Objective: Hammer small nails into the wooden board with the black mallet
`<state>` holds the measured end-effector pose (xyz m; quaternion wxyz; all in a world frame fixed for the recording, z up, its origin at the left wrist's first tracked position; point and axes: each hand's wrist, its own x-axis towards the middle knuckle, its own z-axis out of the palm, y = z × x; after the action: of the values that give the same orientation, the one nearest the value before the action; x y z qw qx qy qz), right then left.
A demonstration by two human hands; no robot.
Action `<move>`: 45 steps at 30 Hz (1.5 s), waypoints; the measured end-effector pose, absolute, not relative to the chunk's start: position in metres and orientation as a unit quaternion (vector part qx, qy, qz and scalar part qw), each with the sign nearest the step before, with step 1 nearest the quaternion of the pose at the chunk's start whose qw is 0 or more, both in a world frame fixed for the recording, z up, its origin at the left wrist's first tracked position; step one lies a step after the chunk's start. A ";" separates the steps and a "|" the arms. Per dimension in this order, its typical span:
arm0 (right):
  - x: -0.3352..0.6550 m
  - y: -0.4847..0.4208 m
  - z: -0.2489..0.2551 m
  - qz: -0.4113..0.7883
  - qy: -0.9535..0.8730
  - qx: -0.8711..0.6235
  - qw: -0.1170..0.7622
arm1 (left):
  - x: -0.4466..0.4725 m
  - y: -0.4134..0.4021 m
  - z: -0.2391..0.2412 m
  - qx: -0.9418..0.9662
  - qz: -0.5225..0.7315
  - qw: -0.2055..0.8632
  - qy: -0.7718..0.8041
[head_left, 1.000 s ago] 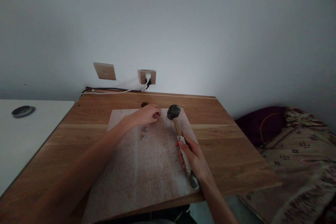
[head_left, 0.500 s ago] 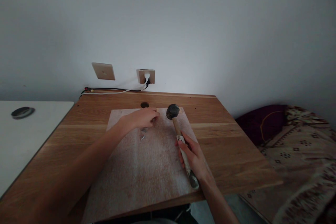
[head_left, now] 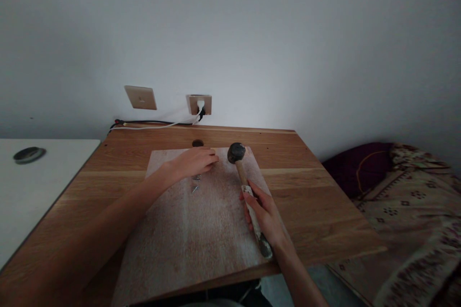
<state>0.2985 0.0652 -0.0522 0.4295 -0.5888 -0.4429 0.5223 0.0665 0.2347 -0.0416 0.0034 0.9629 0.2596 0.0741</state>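
My right hand [head_left: 264, 211] grips a hammer [head_left: 243, 172] by its pale, worn handle. The dark, rounded hammer head points away from me over the far right part of a flat wooden board [head_left: 201, 235]. Near the board's far edge is my left hand [head_left: 198, 160], fingers together and bent downward. Whatever its fingertips hold, if anything, is hidden. Several small nails [head_left: 195, 186] lie on the board just below that hand, partly covered by it.
The board rests on a wooden desk [head_left: 302, 201] against the wall. Cables [head_left: 154, 124] run along its back to a socket [head_left: 200, 104]. A white surface [head_left: 43, 192] with a round dark object [head_left: 29, 154] adjoins on the left; patterned bedding [head_left: 406, 201] lies right.
My left hand's fingers have shifted slightly and look straighter and closer together. The hammer stays in my right hand, almost unmoved. The view has shifted a little.
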 end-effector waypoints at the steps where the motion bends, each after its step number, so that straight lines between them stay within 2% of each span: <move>1: 0.298 0.065 -0.051 0.524 -0.443 -0.588 0.429 | 0.066 0.235 -0.041 0.964 0.075 0.003 0.256; 11: 0.298 0.066 -0.049 0.512 -0.459 -0.583 0.434 | 0.072 0.238 -0.045 0.969 0.098 0.010 0.226; 18: 0.298 0.065 -0.051 0.515 -0.457 -0.577 0.440 | 0.083 0.256 -0.067 0.872 0.275 0.249 0.319; 22: 0.298 0.065 -0.050 0.518 -0.454 -0.584 0.431 | 0.079 0.257 -0.078 0.829 0.320 0.316 0.333; 25: 0.298 0.065 -0.049 0.521 -0.459 -0.580 0.426 | 0.075 0.253 -0.080 0.828 0.328 0.317 0.326; 34: 0.297 0.066 -0.048 0.512 -0.461 -0.587 0.426 | 0.081 0.253 -0.081 0.875 0.295 0.234 0.305; 45: 0.285 0.072 -0.038 0.516 -0.474 -0.577 0.419 | 0.081 0.254 -0.088 0.836 0.301 0.307 0.340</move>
<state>0.2848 0.0719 -0.0378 0.4190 -0.5770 -0.4745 0.5162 0.0810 0.2537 -0.0877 0.3074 0.8360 0.3402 0.3014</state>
